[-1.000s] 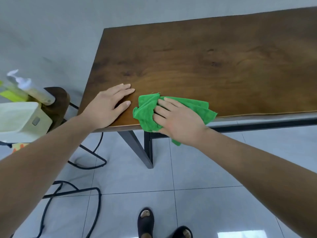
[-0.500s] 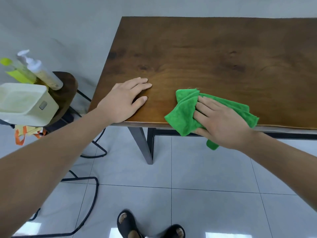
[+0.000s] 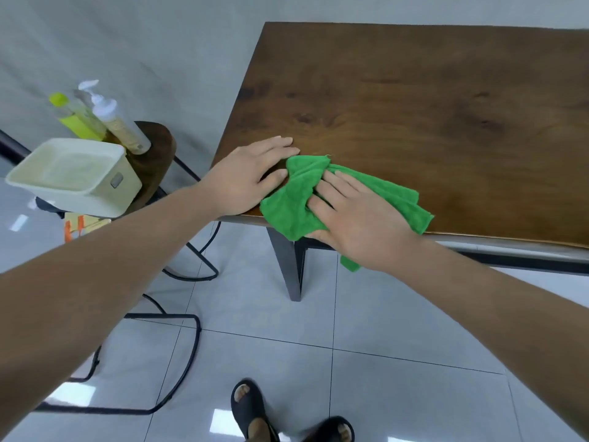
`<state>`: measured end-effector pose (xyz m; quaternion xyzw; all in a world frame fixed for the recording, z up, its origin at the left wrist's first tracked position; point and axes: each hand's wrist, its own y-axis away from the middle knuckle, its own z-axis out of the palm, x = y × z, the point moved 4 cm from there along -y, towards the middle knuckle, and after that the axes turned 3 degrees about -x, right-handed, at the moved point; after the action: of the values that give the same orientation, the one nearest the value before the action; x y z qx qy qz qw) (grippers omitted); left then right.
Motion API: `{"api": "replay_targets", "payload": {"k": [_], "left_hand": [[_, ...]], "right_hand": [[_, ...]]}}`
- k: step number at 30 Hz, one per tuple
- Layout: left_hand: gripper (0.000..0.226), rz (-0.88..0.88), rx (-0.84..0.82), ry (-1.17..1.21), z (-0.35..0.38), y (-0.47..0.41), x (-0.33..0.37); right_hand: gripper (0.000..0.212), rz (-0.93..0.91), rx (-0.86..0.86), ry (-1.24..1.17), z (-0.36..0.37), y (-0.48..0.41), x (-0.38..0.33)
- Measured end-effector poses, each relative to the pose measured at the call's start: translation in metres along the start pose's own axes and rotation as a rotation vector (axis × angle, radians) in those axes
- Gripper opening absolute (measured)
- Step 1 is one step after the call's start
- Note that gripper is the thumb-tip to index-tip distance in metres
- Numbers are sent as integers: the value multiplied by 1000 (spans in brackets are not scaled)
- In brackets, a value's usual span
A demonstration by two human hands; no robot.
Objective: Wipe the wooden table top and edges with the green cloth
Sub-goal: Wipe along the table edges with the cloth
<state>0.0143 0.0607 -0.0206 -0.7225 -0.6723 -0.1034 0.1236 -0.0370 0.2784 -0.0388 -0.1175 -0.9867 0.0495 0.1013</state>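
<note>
— Head view: where is the green cloth [image 3: 393, 193]?
— On the near left corner of the wooden table [image 3: 414, 100], bunched up, with part of it draped over the front edge.
— What has hold of it?
— Nothing grips it. The right hand [image 3: 360, 224] lies flat on top, fingers straight and spread, pressing it to the wood.
— And the left hand [image 3: 245, 180]?
— Flat on the table top just beside the cloth, fingers straight, holding nothing.
— Anything else?
— A dark stool [image 3: 159, 148] to the left carries a cream tub [image 3: 95, 199] and some bottles [image 3: 121, 129].
</note>
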Motion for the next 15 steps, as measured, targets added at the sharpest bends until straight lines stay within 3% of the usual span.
{"api": "replay_targets", "payload": {"k": [8, 12, 15], "left_hand": [[55, -49, 47, -58, -6, 25, -43], [50, -190, 158, 156, -6, 26, -53], [49, -353, 209, 452, -4, 31, -65]], "right_hand": [[71, 22, -51, 71, -6, 9, 1], [68, 49, -45, 31, -4, -34, -34], [68, 73, -48, -14, -4, -72, -63]]}}
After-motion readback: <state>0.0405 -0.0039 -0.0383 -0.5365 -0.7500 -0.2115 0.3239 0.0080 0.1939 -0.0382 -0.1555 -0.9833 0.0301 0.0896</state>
